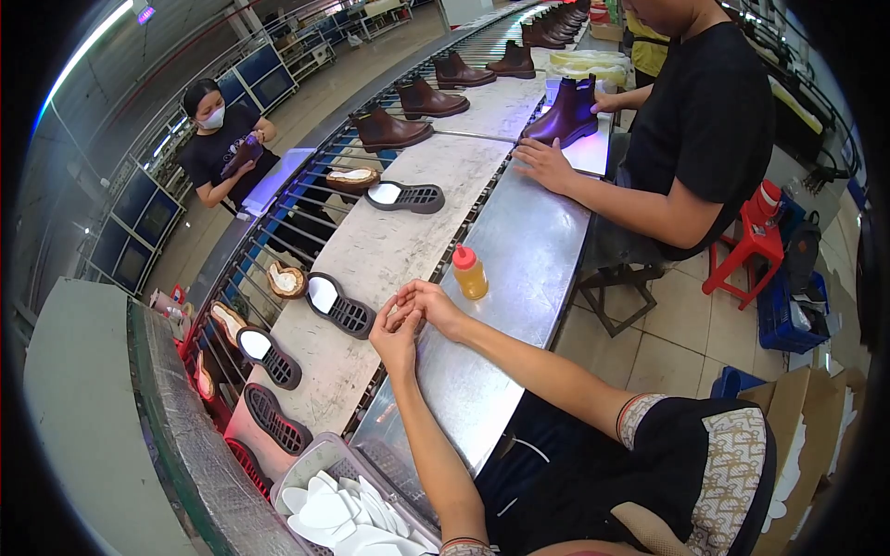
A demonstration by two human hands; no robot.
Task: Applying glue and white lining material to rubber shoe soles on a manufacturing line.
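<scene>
My left hand (395, 341) and my right hand (434, 308) meet over the inner edge of the metal table, fingers curled in and touching. Whether anything is between the fingers is hidden. Just beyond them lies a dark shoe sole (350, 315) with a grid of hollows and a white pad (323, 294) at one end. To the right of my hands a squeeze bottle (471, 278) of yellow liquid with a red cap stands upright. A basket (323, 454) of loose white pads (336, 510) sits near my left forearm.
More soles (270, 360) and brown shoe uppers (287, 279) line the conveyor (399, 246). Brown ankle boots (392, 130) stand farther along. At right a co-worker (714, 120) holds a boot (565, 116); another person (227, 148) stands across the line. A red stool (742, 250) is on the floor.
</scene>
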